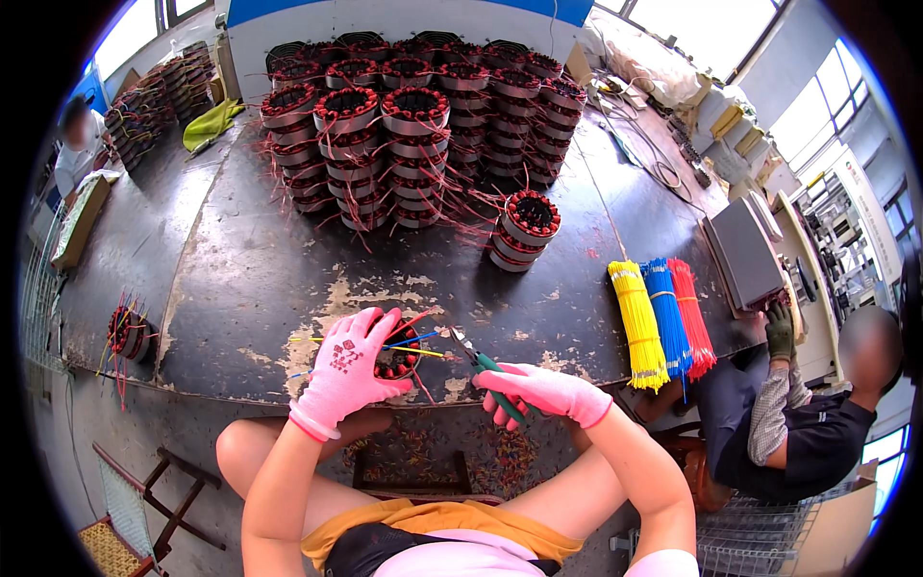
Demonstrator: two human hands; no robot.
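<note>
My left hand (344, 370), in a pink glove, grips a motor stator (415, 363) from its left side at the near edge of the table. Its palm and fingers hide much of the stator. Blue, yellow and red wires stick out around the stator. In my right hand (553, 392), also gloved in pink, is a pair of green-handled cutting pliers (492, 372). The plier jaws point up and left, just right of the stator and near the wire ends, apart from my left hand.
Stacked stators (415, 144) fill the back of the table (260, 260); a short stack (526, 231) stands nearer. Yellow (636, 327), blue (667, 322) and red (689, 317) wire bundles lie right. Another wired stator (133, 335) sits far left. A co-worker (798, 423) sits right.
</note>
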